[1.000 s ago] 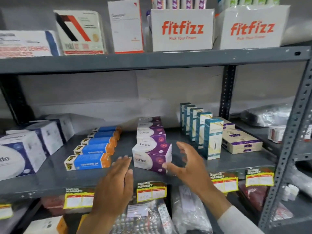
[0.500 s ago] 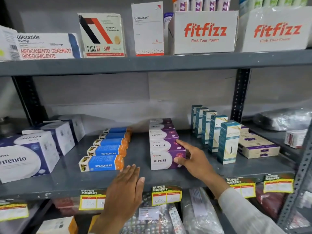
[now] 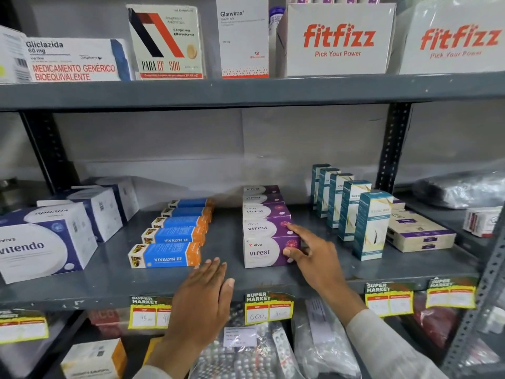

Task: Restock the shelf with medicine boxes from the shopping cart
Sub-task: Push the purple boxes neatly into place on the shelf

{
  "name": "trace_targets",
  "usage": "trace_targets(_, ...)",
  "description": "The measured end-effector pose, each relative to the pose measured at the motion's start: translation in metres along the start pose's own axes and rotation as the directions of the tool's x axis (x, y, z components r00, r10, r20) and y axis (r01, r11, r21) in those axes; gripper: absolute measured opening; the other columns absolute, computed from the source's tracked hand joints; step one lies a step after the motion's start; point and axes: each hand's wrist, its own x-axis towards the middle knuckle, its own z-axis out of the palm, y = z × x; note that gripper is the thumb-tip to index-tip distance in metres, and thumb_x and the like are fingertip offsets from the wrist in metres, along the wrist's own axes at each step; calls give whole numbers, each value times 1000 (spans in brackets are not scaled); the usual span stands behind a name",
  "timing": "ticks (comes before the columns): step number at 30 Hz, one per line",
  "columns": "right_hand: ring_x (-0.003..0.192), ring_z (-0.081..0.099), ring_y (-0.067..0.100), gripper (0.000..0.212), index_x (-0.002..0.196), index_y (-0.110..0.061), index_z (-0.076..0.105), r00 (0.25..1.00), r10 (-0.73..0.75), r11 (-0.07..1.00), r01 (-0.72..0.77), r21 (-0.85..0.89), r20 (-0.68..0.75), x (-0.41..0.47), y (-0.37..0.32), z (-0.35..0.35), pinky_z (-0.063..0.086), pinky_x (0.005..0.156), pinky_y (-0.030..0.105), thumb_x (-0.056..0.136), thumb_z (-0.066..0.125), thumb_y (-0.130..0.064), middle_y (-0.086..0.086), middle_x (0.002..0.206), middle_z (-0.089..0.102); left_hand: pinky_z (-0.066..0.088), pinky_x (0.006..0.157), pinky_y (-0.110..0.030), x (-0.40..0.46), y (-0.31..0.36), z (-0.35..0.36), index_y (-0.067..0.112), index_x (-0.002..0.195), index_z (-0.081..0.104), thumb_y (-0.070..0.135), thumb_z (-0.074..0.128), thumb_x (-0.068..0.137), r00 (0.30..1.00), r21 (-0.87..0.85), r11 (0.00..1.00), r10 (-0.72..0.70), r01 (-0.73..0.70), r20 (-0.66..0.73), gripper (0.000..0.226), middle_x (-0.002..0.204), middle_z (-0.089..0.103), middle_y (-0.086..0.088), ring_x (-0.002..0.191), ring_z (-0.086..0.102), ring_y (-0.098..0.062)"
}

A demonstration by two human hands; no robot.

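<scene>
Grey metal shelf (image 3: 109,277). Rows upon it: white-blue cartons (image 3: 46,244), Vivalyn boxes (image 3: 166,254), purple Virest boxes (image 3: 266,251), upright teal boxes (image 3: 371,225), flat beige boxes (image 3: 418,233).

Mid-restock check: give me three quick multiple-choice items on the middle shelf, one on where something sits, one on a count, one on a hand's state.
1. Where is the row of purple Virest boxes?
A. Between the blue Vivalyn EF boxes and the teal upright boxes
B. On the top shelf beside the Fitfizz cartons
C. Left of the white Vitendo boxes

2. How many teal upright boxes stand in that row?
A. Two
B. Five
C. Eight

3. What is the right hand doing?
A. Hanging below the shelf, touching nothing
B. Touching the right end of the front Virest box
C. Lifting a teal box

Answers:
1 A: the purple row sits in the middle, with blue boxes to the left and teal ones to the right.
2 B: five tops show, one behind another.
3 B: thumb and fingers lie against that box's end.
</scene>
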Motion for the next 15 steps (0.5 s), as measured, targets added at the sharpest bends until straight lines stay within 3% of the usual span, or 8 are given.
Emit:
trace_targets(7,104,71,10,59,146,-43,52,1000,6,1000,-5,-30,30,-2,-2,-1,64,85,31,91,74,-44,-7,130,70,22,124,-32,0,0,2,18,149,50,56,13,104,1000,9,1000,-2,2,-23,70,156,50,-1,148,41,-14)
trace_targets(12,116,67,12,65,153,-40,42,999,4,1000,-3,-22,54,-9,-3,-2,60,96,32,94,69,-47,-7,134,67,17,124,-27,0,2,-3,18,151,48,52,24,107,1000,-35,999,-11,11,3,61,159,47,0,150,36,-13)
trace_targets(15,132,56,14,72,158,-30,34,1000,-31,998,31,-46,-3,-18,-9,1,49,107,32,96,69,-41,-5,148,57,25,119,-24,-4,-2,-18,23,150,49,56,29,105,998,-161,986,-49,44,-31,59,158,48,4,148,38,-9)
